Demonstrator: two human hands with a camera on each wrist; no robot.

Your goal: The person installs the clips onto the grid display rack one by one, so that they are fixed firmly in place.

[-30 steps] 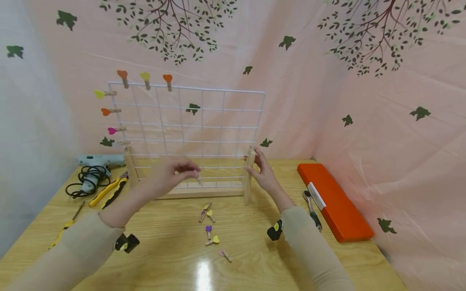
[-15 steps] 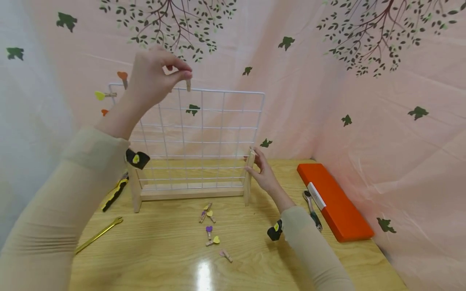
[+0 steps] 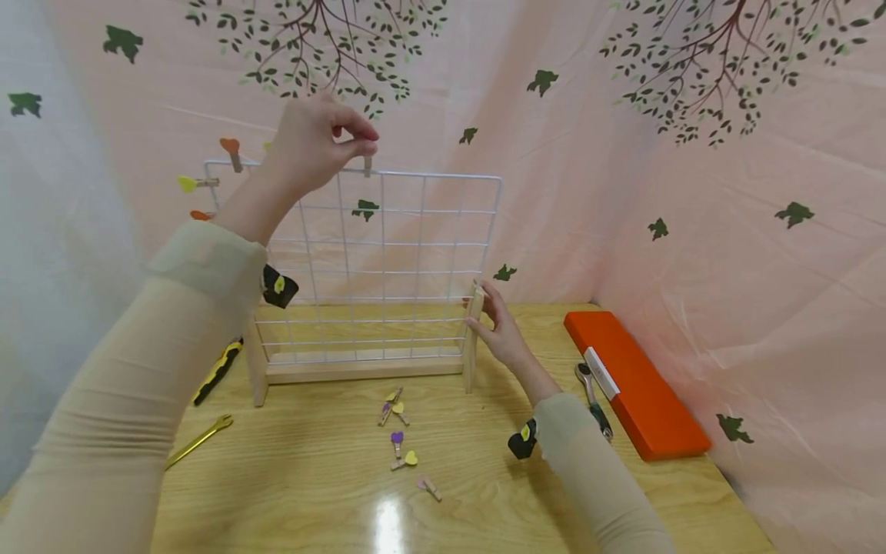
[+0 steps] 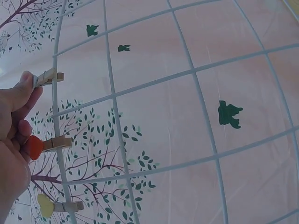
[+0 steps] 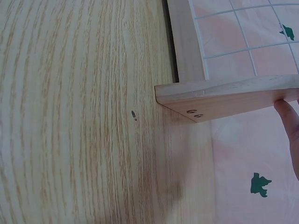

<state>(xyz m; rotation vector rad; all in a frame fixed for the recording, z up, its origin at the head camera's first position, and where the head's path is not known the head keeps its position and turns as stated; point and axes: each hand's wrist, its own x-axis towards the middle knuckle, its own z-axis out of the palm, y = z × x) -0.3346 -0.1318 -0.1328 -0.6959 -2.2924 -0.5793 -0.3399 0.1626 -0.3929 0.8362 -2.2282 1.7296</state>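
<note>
At the top wire of a white wire grid [image 3: 443, 175], my left hand [image 3: 308, 146] pinches a small wooden clothespin [image 4: 46, 78]. Its wooden end lies across the wire; the fingers hide its other end. Beside it on the same wire sit a clothespin with an orange heart [image 4: 35, 147] and one with a yellow heart [image 4: 46, 206]. My right hand [image 3: 505, 335] holds the right upright [image 3: 471, 346] of the wooden stand, thumb on its near side. Several heart clothespins, among them a purple one [image 3: 397, 437] and a yellow one [image 3: 411, 458], lie on the table before the stand.
A long orange box [image 3: 640, 385] and a ratchet wrench [image 3: 591, 396] lie at the right. On the left are a gold wrench [image 3: 199, 442] and a yellow-black tool handle [image 3: 218, 375], partly behind my left sleeve. A pink patterned curtain hangs behind the grid.
My left hand has risen from the grid's lower part to its top wire with the clothespin, then shifted slightly right. My right hand stays on the upright.
</note>
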